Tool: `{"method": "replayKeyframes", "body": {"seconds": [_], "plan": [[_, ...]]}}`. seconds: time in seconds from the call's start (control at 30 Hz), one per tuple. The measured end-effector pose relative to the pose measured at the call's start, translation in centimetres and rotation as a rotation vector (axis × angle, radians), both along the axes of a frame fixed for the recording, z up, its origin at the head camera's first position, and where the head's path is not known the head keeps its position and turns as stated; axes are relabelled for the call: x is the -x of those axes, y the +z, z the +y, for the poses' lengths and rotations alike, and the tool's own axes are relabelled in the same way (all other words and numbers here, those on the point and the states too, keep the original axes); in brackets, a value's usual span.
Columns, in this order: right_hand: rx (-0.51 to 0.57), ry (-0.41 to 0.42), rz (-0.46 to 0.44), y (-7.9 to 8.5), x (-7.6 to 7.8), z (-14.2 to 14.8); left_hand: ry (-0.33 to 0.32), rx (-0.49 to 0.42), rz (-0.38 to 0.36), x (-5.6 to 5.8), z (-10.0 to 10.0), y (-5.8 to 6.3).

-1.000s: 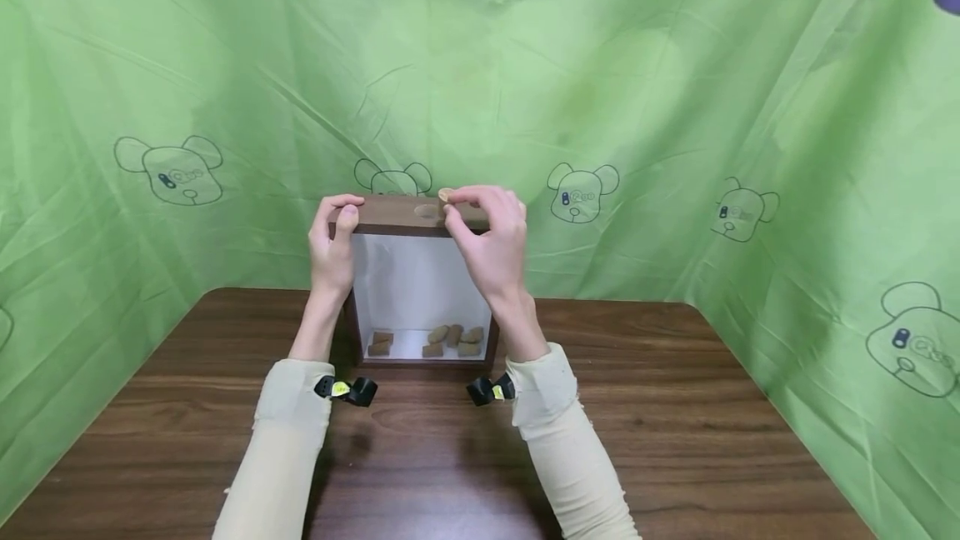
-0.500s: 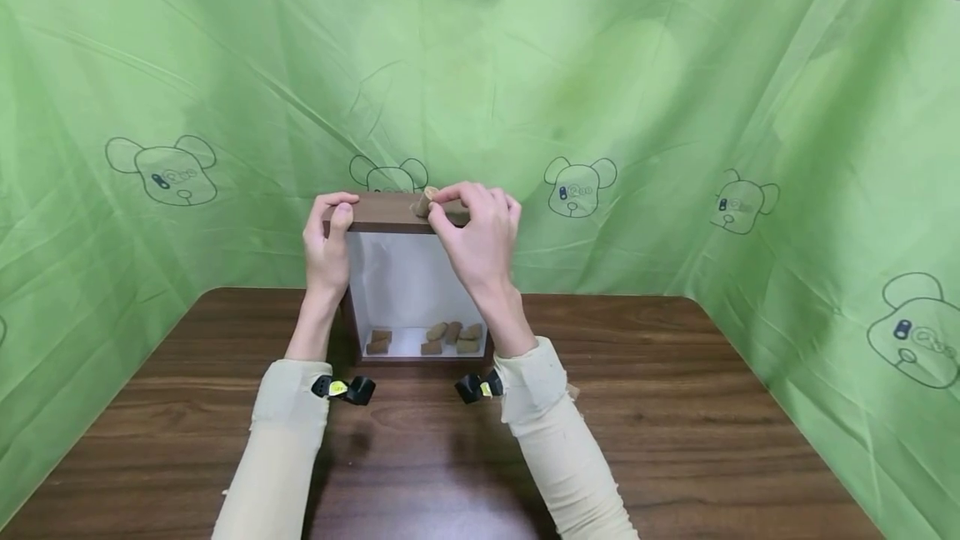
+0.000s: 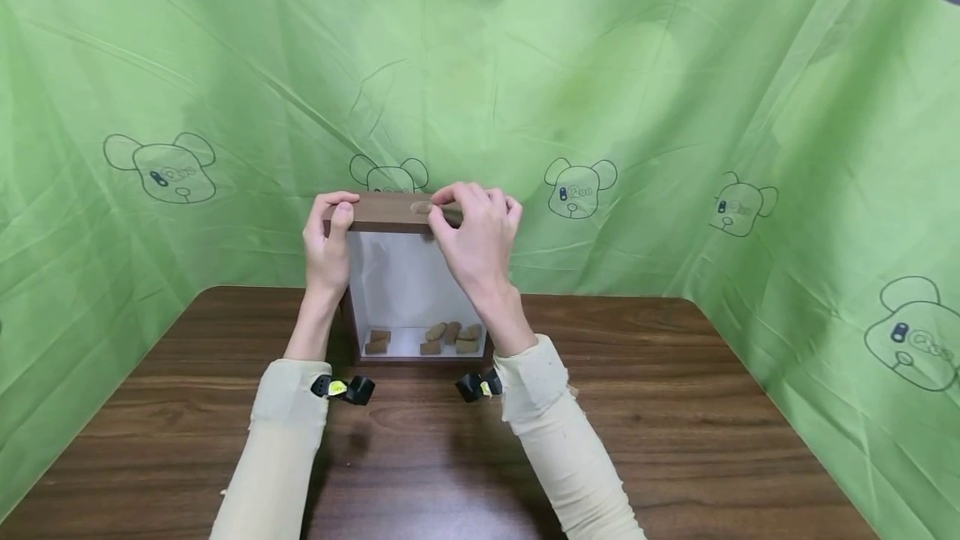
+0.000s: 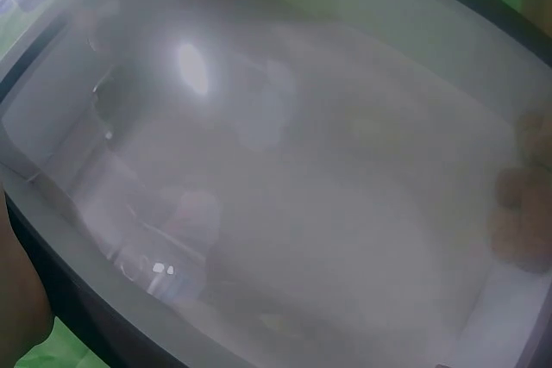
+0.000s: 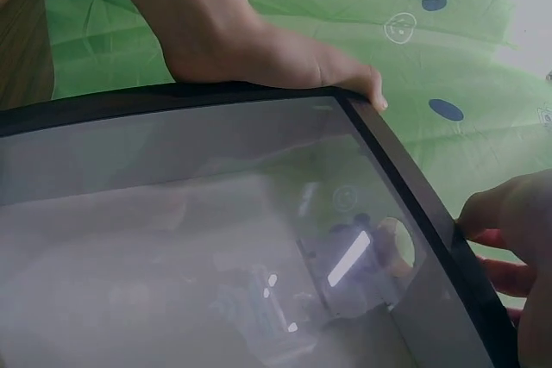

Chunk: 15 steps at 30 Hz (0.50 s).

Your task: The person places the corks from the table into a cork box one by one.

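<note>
Box, brown-framed, clear-fronted, stands upright on a dark wood table. Left hand: clamps its upper left corner. Right hand: hides the upper right corner; I cannot tell whether it pinches anything. Cork-like pieces, several: lie inside, on the floor. Hole, round: pierces the top, just beside the right thumb.

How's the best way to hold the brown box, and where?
I'd take the box by its two sides, reaching in from left and right. It stands upright and those sides run straight up, while its shiny front is flat and its top has a hole.
</note>
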State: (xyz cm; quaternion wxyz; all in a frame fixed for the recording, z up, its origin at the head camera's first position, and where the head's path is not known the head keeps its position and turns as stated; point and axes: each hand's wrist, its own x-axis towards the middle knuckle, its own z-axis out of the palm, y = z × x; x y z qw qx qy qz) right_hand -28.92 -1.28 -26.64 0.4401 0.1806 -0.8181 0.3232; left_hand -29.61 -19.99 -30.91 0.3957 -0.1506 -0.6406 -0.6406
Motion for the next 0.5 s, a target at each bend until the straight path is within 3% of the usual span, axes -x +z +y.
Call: {"method": "replayKeyframes", "body": {"seconds": [0.33,0.5], "plan": [[0.088,0.255,-0.007,-0.1,-1.0,2.2,-0.004,-0.010,-0.011,-0.1,0.1,-0.3],[0.101,0.295,0.011,-0.4,-1.6,4.4,-0.013,-0.011,-0.017,-0.2,0.3,-0.5]]}}
